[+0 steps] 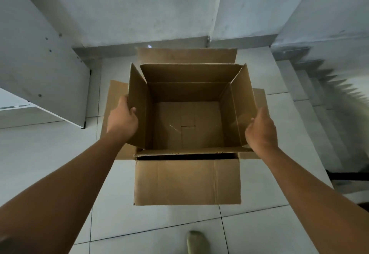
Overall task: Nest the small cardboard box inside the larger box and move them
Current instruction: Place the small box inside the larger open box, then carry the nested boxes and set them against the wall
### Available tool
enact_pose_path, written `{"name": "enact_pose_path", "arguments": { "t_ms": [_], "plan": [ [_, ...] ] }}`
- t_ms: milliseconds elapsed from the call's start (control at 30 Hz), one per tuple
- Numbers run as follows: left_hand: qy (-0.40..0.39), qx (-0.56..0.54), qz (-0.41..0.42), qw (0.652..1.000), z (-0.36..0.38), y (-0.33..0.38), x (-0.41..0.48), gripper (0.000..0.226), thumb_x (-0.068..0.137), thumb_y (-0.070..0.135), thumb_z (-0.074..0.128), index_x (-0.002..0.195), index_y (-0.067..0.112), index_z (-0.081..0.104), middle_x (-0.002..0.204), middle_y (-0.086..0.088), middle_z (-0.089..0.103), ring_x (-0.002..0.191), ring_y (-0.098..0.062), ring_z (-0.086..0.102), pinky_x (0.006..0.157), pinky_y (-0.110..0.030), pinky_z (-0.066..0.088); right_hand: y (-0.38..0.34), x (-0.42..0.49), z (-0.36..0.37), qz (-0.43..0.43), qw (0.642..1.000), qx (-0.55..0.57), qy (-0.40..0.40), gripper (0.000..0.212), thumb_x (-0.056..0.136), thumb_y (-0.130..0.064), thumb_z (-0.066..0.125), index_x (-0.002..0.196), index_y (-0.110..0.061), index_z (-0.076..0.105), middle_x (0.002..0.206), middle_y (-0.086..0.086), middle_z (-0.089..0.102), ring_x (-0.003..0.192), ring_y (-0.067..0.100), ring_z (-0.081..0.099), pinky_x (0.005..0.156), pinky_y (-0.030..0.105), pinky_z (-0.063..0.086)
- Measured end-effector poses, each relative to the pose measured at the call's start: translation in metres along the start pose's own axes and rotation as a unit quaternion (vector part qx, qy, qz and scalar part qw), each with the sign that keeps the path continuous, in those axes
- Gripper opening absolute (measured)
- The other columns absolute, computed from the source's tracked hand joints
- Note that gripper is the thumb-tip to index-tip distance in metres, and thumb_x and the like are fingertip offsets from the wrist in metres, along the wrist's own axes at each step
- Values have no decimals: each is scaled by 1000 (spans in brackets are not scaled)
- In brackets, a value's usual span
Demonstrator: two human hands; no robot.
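A white cabinet (pixel 42 70) stands at far left on the tiled floor (pixel 249 223). The left hand (pixel 122 116) grips the left flap of the small box (pixel 187 114), fingers curled over its edge. That box sits inside the larger box (pixel 187 184), whose flaps spread outward, while the right hand (pixel 260 132) clasps the right flap.

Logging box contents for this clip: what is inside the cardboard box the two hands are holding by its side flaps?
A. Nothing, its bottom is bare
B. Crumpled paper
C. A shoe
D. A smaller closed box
A: the small box, held at its side flaps by the left hand and right hand, shows only its bare taped bottom, while it sits between the spread flaps of the larger box.
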State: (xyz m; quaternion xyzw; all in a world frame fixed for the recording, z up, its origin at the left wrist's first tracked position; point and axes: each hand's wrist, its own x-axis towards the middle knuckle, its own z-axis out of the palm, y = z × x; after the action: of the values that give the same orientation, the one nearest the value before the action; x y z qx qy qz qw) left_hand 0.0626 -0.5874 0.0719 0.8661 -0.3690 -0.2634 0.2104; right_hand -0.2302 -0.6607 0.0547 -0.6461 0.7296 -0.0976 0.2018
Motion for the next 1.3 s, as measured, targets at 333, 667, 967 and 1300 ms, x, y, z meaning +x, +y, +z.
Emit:
{"name": "enact_pose_path", "arguments": {
  "t_ms": [333,667,967,1300],
  "plan": [
    [-8,9,-34,999,73,-52,21,48,94,16,51,140,15,39,129,-19,60,112,-38,60,92,-47,50,62,21,83,33,998,-19,-47,37,93,-13,51,129,-6,49,118,19,64,107,37,61,83,41,52],
    [6,40,-45,998,101,-95,36,35,86,-4,52,119,5,58,98,-16,69,95,-32,65,86,-40,55,83,24,115,13,999,6,-37,14,84,-4,63,98,-1,64,95,19,69,87,32,65,71,28,45],
    [30,112,34,993,102,-114,4,31,91,18,54,120,9,57,119,-15,60,101,-32,61,79,-36,48,102,-2,119,-67,997,-14,20,18,86,-13,62,101,-3,64,101,18,65,90,27,59,72,27,43],
    [-103,307,196,926,140,-167,-24,117,58,86,-14,151,20,12,162,-8,-1,147,-22,-15,115,-45,-13,131,-25,152,-87,989,-40,-115,115,65,-71,43,150,-9,-3,160,11,-6,147,30,-8,118,47,1]
  ]
}}
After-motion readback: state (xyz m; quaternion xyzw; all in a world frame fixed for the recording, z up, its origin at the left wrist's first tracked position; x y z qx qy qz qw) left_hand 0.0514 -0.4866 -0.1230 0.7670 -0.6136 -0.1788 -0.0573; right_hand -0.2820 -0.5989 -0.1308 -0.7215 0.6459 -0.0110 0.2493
